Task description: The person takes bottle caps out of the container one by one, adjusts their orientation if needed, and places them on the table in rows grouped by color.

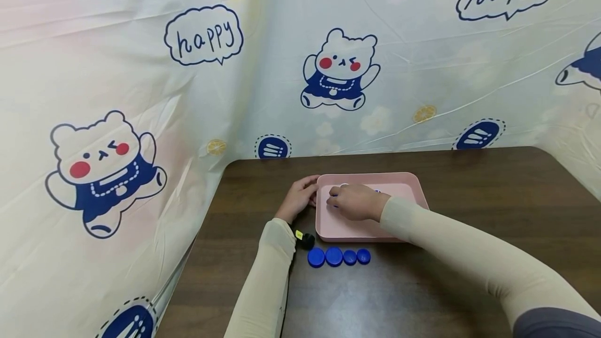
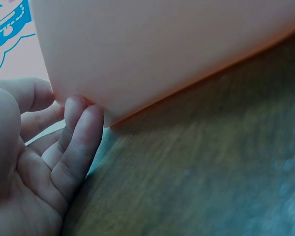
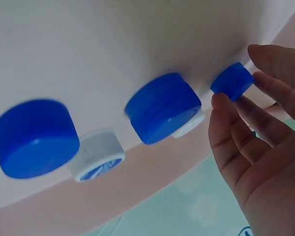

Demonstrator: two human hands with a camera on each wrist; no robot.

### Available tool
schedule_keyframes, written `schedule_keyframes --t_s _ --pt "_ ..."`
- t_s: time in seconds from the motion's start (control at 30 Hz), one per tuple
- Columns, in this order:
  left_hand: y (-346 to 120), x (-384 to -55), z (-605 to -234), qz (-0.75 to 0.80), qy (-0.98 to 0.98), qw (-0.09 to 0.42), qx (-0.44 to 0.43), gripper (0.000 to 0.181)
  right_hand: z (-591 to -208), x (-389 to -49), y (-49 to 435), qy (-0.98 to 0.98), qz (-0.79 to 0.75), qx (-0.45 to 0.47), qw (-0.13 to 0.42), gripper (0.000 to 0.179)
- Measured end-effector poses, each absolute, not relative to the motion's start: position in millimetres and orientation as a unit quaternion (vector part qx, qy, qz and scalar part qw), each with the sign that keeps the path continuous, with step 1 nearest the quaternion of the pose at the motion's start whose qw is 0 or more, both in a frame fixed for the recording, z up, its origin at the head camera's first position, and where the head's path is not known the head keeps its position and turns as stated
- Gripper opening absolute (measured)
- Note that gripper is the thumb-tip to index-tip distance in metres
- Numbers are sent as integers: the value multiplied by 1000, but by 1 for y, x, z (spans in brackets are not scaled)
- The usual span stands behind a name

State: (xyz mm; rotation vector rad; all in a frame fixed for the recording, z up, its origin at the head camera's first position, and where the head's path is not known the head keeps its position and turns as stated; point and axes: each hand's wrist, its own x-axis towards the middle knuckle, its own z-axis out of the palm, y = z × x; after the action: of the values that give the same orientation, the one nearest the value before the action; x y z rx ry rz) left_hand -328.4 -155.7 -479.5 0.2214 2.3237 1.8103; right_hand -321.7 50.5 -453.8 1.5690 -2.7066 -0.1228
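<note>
A shallow pink tray [image 1: 347, 229] lies on the dark wooden table. My left hand [image 1: 300, 197] holds its left side; in the left wrist view its bent fingers [image 2: 86, 132] touch the tray's corner. Over the tray's left part reaches my right hand [image 1: 355, 202], hiding most of what lies beneath. In the right wrist view this hand pinches a small blue bottle cap [image 3: 232, 81] close to the tray wall. Beside it in the tray are two larger blue caps, one nearer [image 3: 164, 109] and one farther left [image 3: 35, 138], plus a white cap [image 3: 99, 155] and another, partly hidden.
On the wooden table [image 1: 446, 275], just in front of the tray, several blue caps [image 1: 334, 256] stand in a row. A black item with a yellow label [image 1: 306, 240] sits by my left wrist. A printed curtain [image 1: 281, 77] hangs behind the table's far edge.
</note>
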Motion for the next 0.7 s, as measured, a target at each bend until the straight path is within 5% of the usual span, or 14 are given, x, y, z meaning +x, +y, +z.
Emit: schedule_keyframes --t_s 0.7 --pt "-155 -334 -486 618 777 101 66 40 -461 -325 52 -855 -25 518 24 23"
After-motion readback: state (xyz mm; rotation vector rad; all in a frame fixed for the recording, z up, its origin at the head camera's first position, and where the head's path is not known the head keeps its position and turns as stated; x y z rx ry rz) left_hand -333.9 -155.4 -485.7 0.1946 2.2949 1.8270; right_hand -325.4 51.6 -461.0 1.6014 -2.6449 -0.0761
